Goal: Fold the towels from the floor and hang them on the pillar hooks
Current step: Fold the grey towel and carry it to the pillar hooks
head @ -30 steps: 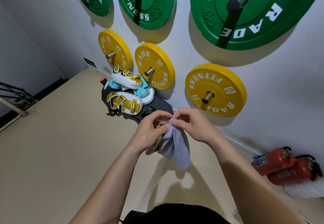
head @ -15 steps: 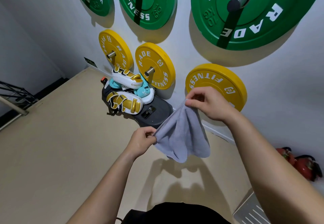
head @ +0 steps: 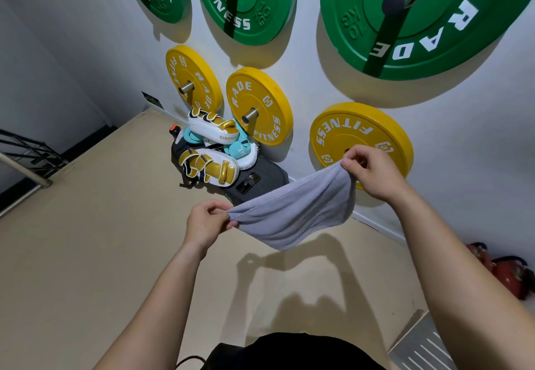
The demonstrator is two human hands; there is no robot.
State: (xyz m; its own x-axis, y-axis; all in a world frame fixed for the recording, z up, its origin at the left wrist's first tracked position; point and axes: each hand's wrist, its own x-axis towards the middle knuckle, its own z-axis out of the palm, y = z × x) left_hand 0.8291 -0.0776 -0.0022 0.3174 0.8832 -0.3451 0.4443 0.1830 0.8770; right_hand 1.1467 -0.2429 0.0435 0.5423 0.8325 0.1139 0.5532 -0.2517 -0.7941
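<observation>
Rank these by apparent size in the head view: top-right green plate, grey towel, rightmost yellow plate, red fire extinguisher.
1. green plate
2-3. grey towel and yellow plate look alike; towel is nearer, so unranked
4. fire extinguisher, partly hidden

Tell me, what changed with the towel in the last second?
The hands were bunched together; now the right hand moved up and right, the left hand leftward, spreading the towel between them. Both still pinch its edge. Weight plates and pads stayed put.

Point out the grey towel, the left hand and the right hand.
grey towel [head: 292, 219], head view, middle of the cloth.
left hand [head: 206, 222], head view, back of hand.
right hand [head: 374, 173], head view, back of hand.
</observation>
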